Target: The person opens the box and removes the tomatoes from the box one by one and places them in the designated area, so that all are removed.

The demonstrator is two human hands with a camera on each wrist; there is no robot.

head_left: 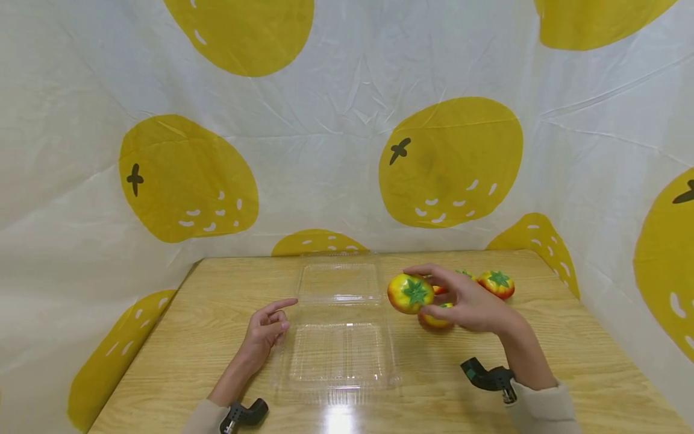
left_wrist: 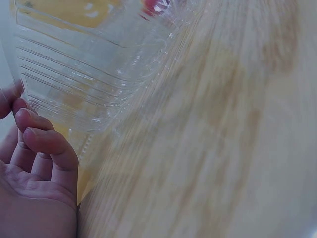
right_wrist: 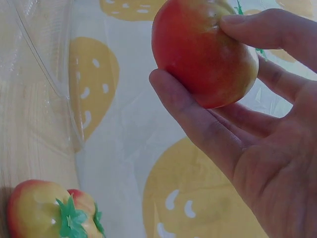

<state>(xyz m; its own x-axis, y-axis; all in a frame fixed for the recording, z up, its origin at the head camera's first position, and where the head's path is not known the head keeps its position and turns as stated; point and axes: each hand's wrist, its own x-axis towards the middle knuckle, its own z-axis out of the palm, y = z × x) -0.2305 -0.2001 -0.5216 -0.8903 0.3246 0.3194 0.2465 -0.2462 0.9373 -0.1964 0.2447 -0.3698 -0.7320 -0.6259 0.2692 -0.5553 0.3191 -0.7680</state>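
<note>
My right hand (head_left: 466,298) pinches a red-and-yellow fruit with a green star-shaped cap (head_left: 410,293) between thumb and fingers, above the table. In the right wrist view the same round, glossy fruit (right_wrist: 198,54) shows its red side. A clear plastic clamshell box (head_left: 336,355) lies spread open on the table, its lid (head_left: 338,280) on the far side. At the box's left edge is my left hand (head_left: 262,337), index finger stretched out towards the fold and the other fingers loosely bent. The left wrist view shows those fingertips (left_wrist: 37,119) right at the ribbed clear wall.
More fruits of the same kind lie on the wooden table (head_left: 228,277) right of the box: one fruit (head_left: 436,319) below my right hand, another fruit (head_left: 496,284) farther right. A white curtain (head_left: 320,175) with yellow fruit prints surrounds the table's back and sides.
</note>
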